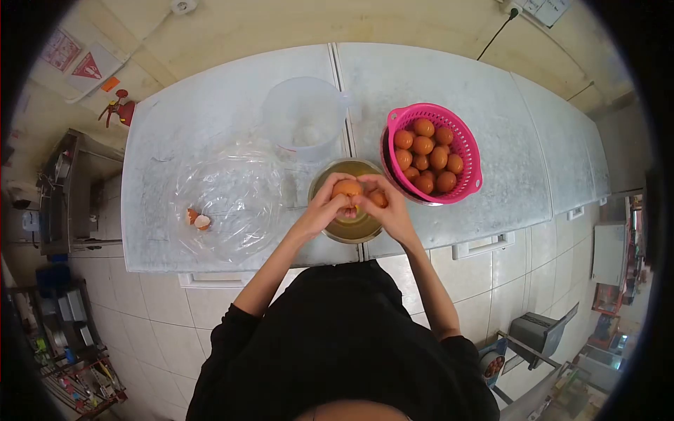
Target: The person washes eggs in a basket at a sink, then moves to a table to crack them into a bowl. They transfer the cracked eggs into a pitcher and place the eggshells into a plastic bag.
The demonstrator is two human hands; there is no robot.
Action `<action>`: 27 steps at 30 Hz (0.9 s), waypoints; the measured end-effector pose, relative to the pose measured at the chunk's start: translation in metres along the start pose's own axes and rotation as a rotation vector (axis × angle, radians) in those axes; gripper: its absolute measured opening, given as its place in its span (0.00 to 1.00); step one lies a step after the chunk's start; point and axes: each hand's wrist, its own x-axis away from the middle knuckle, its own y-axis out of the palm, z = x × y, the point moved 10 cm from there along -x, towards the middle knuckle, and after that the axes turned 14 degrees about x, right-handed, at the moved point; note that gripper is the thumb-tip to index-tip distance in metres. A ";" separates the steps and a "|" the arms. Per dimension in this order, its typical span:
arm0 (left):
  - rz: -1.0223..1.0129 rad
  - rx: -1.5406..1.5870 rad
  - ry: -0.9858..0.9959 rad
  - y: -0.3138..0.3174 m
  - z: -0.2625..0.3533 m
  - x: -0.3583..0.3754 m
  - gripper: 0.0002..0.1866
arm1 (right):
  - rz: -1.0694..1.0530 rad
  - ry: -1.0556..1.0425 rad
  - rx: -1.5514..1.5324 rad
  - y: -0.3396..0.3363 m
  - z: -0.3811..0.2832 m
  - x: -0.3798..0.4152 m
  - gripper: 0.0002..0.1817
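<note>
Over a round metal bowl (324,228), my left hand (330,205) and my right hand (387,209) meet with their fingertips close together. A brown egg or piece of its shell (347,188) is in my left hand's fingers. Another brown shell piece (378,198) is held in my right hand. Some yellowish liquid shows in the bowl beneath them. To the right of the bowl, a pink colander (466,133) holds several brown eggs (423,145).
Left of the bowl lies a clear plastic bag (242,189) with broken eggshells (202,222) on it. A translucent pitcher (302,116) stands behind the bowl on the white worktop (505,161). Drawer or door handles (484,245) line its front edge.
</note>
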 end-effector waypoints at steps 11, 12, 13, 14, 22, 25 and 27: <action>-0.143 -0.780 0.312 0.015 0.029 0.000 0.23 | 0.013 -0.421 0.374 -0.007 -0.018 0.003 0.32; -0.231 -1.127 0.595 0.037 0.039 0.011 0.24 | 0.061 -0.518 0.480 -0.009 -0.028 0.009 0.33; -0.222 -1.129 0.594 0.041 0.042 0.013 0.24 | 0.054 -0.521 0.476 -0.010 -0.027 0.011 0.33; -0.239 -1.131 0.581 0.052 0.046 0.015 0.26 | 0.203 -0.622 0.639 -0.016 -0.037 0.021 0.33; -0.096 -1.207 0.491 0.038 0.065 0.045 0.22 | 0.081 -0.386 0.192 0.035 -0.050 0.014 0.32; 0.290 -1.259 0.402 -0.027 0.123 0.118 0.34 | -0.281 -0.392 0.009 0.113 -0.110 -0.002 0.33; 0.656 -1.896 0.517 -0.045 0.161 0.176 0.39 | -0.180 -0.592 0.064 0.131 -0.160 -0.007 0.34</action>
